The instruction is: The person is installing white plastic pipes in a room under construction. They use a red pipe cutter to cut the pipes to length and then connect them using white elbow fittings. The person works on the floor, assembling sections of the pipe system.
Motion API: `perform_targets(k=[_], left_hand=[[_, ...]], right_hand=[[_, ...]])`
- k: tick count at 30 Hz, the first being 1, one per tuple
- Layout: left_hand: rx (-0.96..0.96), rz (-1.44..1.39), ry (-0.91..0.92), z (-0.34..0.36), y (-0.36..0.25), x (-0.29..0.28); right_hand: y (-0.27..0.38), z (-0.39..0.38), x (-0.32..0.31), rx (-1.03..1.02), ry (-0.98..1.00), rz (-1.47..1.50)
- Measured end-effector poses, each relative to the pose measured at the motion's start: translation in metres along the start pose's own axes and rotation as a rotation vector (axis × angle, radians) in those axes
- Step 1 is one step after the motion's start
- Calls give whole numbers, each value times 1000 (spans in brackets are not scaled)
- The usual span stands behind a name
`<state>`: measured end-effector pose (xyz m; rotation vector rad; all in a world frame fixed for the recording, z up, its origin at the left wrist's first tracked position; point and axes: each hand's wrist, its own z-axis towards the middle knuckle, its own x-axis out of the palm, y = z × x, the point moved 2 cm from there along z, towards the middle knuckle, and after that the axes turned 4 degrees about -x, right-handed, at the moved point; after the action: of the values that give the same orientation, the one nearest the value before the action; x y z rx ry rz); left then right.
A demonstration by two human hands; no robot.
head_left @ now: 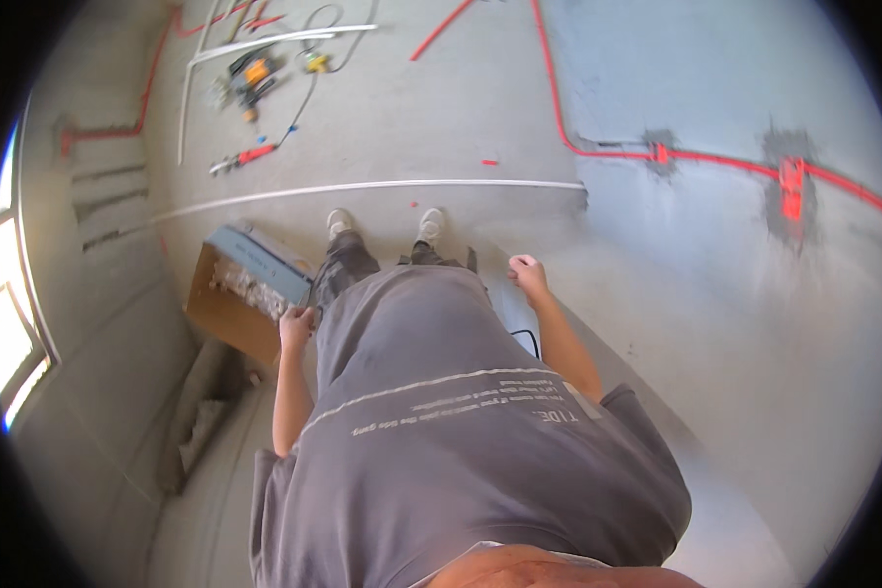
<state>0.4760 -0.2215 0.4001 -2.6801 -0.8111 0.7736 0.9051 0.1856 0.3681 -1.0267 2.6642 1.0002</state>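
My left hand [297,321] hangs at my left side with curled fingers, close to the near corner of an open cardboard box [227,316]. Whatever it holds, if anything, is too small to make out. Inside the box lie many small whitish pieces [250,287], and a blue-grey flap [262,263] stands along its far side. On the other side of my body, my right hand [529,277] is raised with its fingers closed. What may be within those fingers is hidden. A dark loop of cord [527,340] shows beside my right forearm.
A long white pipe [382,183] lies across the floor beyond my shoes [429,225]. Farther off are a red corded power tool [243,159], an orange-and-black tool [256,72] and more white pipes [265,42]. Red conduit [720,157] runs to red wall boxes [792,191] at right.
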Motion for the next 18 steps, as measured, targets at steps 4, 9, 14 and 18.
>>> perform_targets(k=[4,9,14,18], left_hand=[[181,52,-7,-30,-31,24],[262,242,-13,3,0,15],[-19,48,74,29,-23,-18],[41,-49,0,54,-66,-49]], right_hand=[[-8,1,-10,60,43,-42],[-19,12,0,118,38,16],[0,-1,24,112,55,67],[13,-19,42,115,71,92]])
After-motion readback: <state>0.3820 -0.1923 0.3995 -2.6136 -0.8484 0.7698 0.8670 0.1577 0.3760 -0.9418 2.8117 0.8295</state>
